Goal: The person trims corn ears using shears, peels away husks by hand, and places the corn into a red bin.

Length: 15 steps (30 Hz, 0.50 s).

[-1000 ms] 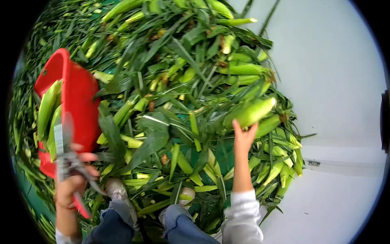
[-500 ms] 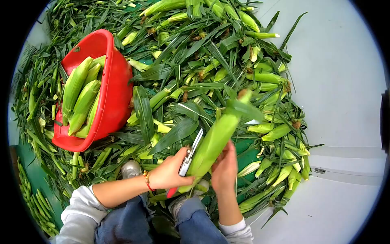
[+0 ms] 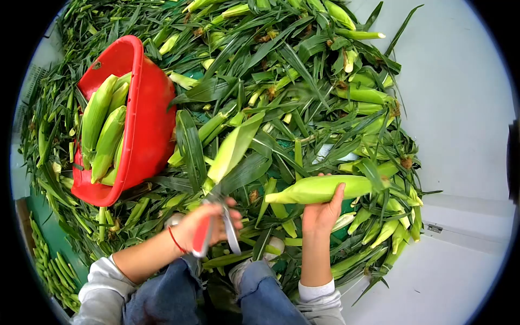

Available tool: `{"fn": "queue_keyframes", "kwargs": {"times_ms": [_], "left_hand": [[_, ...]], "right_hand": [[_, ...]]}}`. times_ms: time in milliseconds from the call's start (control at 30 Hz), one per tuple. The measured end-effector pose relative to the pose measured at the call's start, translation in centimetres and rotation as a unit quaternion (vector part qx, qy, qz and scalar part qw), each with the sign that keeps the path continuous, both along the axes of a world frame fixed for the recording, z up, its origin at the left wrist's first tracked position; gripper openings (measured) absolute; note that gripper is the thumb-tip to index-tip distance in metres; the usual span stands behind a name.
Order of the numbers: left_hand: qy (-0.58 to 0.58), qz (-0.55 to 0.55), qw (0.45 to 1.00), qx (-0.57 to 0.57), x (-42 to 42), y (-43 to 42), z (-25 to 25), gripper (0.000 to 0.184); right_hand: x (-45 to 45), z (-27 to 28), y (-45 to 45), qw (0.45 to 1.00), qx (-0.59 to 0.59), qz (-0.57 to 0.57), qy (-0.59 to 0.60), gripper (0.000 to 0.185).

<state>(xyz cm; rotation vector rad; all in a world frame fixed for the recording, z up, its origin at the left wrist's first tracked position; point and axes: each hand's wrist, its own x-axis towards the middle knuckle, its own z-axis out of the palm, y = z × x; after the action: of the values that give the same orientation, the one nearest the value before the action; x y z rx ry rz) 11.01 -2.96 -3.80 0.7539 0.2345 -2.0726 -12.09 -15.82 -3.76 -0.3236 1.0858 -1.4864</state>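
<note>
My left hand grips a pair of pruning shears with red and grey handles, blurred by motion. Just beyond the blades is a pale green husk leaf; whether the shears touch it I cannot tell. An ear of corn in its green husk lies across my right hand, fingers behind it and thumb in front. Its pale cut stem end points left, towards the shears, and its tip points right.
A red basin with several husked-in ears stands tilted at the left. Corn ears and loose leaves cover the floor around my feet. A pale wall panel borders the right side. Green pods or beans lie at lower left.
The ear has swung from upright between both hands to nearly level in my right hand, further right. My left hand with the shears has moved left, away from it. A husk leaf now shows beyond the shears.
</note>
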Motion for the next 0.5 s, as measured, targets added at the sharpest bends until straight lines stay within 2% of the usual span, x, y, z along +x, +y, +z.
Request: {"fn": "queue_keyframes", "kwargs": {"times_ms": [100, 200, 333, 400, 433, 467, 500], "left_hand": [[0.078, -0.112, 0.99, 0.015, -3.4, 1.1, 0.6, 0.052], [0.008, -0.132, 0.991, -0.003, -4.9, -0.7, 3.3, 0.057], [-0.059, -0.137, 0.988, -0.024, -5.1, -1.5, 2.7, 0.054], [-0.084, -0.181, 0.979, -0.046, -4.2, -0.8, 1.7, 0.051], [-0.177, -0.187, 0.961, -0.103, -4.1, -0.4, 1.6, 0.054], [-0.273, -0.26, 0.907, -0.189, -3.9, -0.5, 1.3, 0.058], [-0.365, -0.327, 0.83, -0.266, -3.2, -1.2, 1.9, 0.062]], "right_hand": [[1.5, 0.6, 0.9, 0.998, -0.041, -0.015, 0.053, 0.056], [2.8, 1.8, 2.4, 0.997, -0.037, -0.014, 0.059, 0.061], [3.4, 1.8, 2.8, 0.993, -0.065, -0.004, 0.097, 0.058], [2.0, 2.0, 2.7, 0.99, -0.055, 0.072, 0.111, 0.06], [1.2, 2.1, 2.4, 0.986, -0.05, 0.113, 0.115, 0.061], [0.3, 1.7, 2.4, 0.968, -0.041, 0.16, 0.191, 0.063], [-0.8, 1.1, 2.6, 0.942, -0.031, 0.209, 0.262, 0.065]]}}
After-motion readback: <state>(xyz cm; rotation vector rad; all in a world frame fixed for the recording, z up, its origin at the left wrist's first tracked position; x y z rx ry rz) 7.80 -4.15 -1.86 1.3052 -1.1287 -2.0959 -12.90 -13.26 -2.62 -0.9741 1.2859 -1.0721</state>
